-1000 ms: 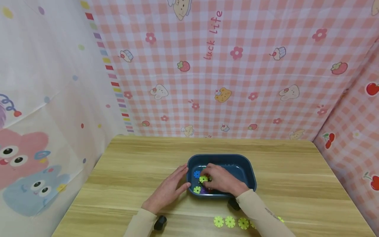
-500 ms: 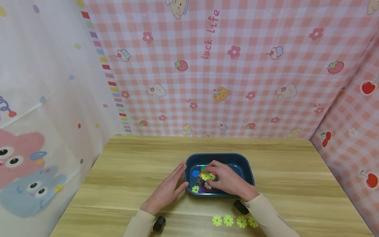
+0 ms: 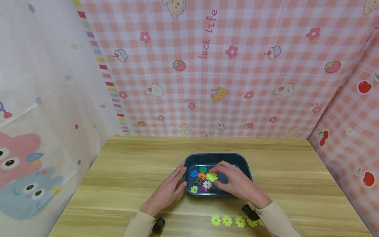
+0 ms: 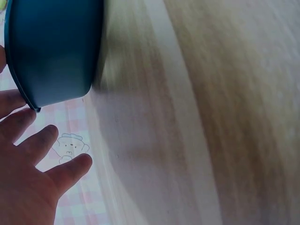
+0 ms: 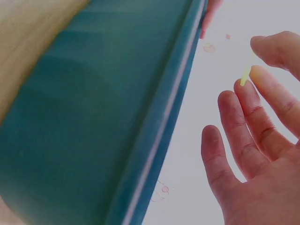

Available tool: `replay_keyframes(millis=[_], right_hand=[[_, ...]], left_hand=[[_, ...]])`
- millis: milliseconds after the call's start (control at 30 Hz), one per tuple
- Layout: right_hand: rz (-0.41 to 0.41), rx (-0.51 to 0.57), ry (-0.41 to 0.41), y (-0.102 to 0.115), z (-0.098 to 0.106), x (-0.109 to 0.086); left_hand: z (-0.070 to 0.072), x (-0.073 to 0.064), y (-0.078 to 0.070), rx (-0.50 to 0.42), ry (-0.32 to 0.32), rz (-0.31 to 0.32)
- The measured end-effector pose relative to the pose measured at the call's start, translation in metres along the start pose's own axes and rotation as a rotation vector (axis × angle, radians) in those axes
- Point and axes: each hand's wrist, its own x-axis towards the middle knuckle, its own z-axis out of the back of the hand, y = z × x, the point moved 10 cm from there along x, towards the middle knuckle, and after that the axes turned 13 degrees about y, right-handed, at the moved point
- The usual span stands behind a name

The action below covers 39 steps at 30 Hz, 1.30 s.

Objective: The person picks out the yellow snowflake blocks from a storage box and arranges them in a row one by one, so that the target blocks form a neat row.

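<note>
The right hand (image 3: 237,184) pinches a yellow disc (image 3: 211,177) between thumb and fingers, over the middle of the bin (image 3: 237,162). From the right wrist the disc shows edge-on (only a thin bright sliver), and the other fingers reach out loosely. The left hand (image 3: 164,194) holds nothing; its fingers are extended and spread, with fingertips touching the rim at the bin's left end.

Inside the bin, loose notched discs lie towards the left: a green disc (image 3: 202,169) on the far side, a blue disc (image 3: 194,173) farthest left along with a small yellow disc at the near left corner (image 3: 193,189), an orange disc (image 3: 201,176) and a dark disc (image 3: 199,181) between them. A white disc (image 3: 207,184) lies just right of the dark one, and a purple disc (image 3: 201,190) sits by the near wall.

On the table (image 3: 142,154), near side, a row of yellow discs (image 3: 227,221) runs left to right (its right end is partly covered by the right sleeve (image 3: 279,219)). A pink checked cloth (image 3: 207,75) hangs at the far side.
</note>
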Motion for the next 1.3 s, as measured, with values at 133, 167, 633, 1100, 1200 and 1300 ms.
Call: replay_keyframes(millis=[133,167,633,1100,1200,1300], right_hand=[[0.025,0.002,-0.034,0.002,0.008,-0.009],[0.03,0.004,-0.043,0.003,0.01,-0.012],[0.076,-0.034,-0.129,0.003,0.026,-0.042],[0.063,-0.046,-0.234,-0.005,0.041,-0.08],[0.066,-0.076,-0.261,-0.008,0.044,-0.088],[0.081,-0.098,-0.282,-0.01,0.047,-0.096]], left_hand=[[0.0,0.0,0.0,0.0,-0.003,-0.005],[0.0,0.0,0.0,0.001,-0.003,-0.005],[-0.001,-0.001,0.0,-0.001,0.0,-0.004],[0.0,-0.001,0.001,-0.013,0.004,0.014],[-0.001,-0.001,0.001,-0.007,0.006,0.016],[-0.001,0.0,0.0,-0.003,-0.001,0.01]])
